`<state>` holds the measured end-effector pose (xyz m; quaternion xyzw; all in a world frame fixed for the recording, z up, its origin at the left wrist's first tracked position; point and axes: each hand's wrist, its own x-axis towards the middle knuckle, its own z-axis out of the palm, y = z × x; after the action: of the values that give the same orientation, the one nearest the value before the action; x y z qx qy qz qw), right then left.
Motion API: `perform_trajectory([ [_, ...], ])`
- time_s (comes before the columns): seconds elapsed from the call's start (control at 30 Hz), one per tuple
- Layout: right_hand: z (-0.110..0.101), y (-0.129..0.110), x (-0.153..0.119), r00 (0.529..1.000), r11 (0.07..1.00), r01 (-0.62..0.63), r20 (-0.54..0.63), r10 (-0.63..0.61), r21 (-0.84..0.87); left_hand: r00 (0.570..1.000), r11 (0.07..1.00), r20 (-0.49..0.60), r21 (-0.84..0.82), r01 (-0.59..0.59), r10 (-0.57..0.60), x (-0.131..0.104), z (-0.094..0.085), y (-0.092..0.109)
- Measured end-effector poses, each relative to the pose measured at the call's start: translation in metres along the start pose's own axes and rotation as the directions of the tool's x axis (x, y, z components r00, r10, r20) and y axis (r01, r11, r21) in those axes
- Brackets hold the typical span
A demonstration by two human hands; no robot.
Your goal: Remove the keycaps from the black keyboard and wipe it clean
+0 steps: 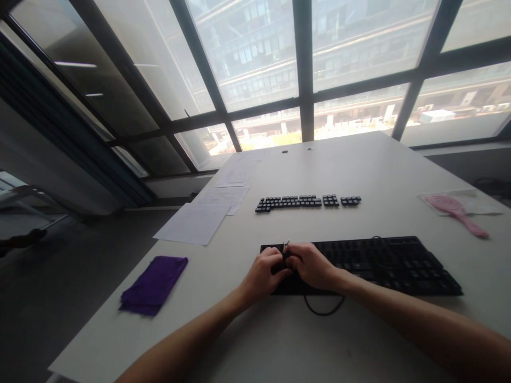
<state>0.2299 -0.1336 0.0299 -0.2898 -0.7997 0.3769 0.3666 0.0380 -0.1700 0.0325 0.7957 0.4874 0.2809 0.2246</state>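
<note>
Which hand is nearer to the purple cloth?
Left. The left hand is right of the purple cloth, at the left end of the keyboard; the right hand is beside it, farther right.

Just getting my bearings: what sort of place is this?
Probably an office or workroom: a white table bearing papers and a black keyboard, beside large windows.

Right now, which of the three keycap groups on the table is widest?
The left group, nearest the papers; it is far wider than the middle group or right group.
</note>
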Motion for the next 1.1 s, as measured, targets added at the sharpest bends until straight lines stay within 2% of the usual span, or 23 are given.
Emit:
perform_trajectory([
  [0.27,0.001,-0.001,0.001,1.000,0.997,-0.011,-0.004,0.011,0.075,1.000,0.999,0.003,0.044,-0.008,0.008,0.000,0.001,0.001],
  [0.43,0.001,0.000,0.002,0.992,0.989,-0.072,-0.097,0.085,0.131,0.999,0.999,-0.044,0.048,-0.008,0.010,-0.001,0.003,0.001],
  [0.67,-0.001,-0.004,0.002,0.987,0.995,0.036,-0.160,-0.021,0.091,0.994,1.000,-0.106,0.013,-0.002,0.003,-0.001,0.001,0.004],
  [0.83,0.004,-0.003,0.001,0.991,0.995,0.078,-0.106,-0.084,-0.063,0.973,0.996,-0.226,0.087,-0.025,0.044,0.000,0.003,0.000],
  [0.93,0.005,-0.004,0.000,0.991,0.993,0.039,-0.127,-0.053,-0.109,0.968,0.991,-0.233,0.112,-0.071,0.095,0.000,0.004,-0.003],
  [1.1,0.003,-0.002,0.003,0.982,0.993,-0.067,-0.169,0.084,0.102,0.967,0.988,-0.216,0.106,-0.112,0.133,0.000,0.003,-0.007],
])
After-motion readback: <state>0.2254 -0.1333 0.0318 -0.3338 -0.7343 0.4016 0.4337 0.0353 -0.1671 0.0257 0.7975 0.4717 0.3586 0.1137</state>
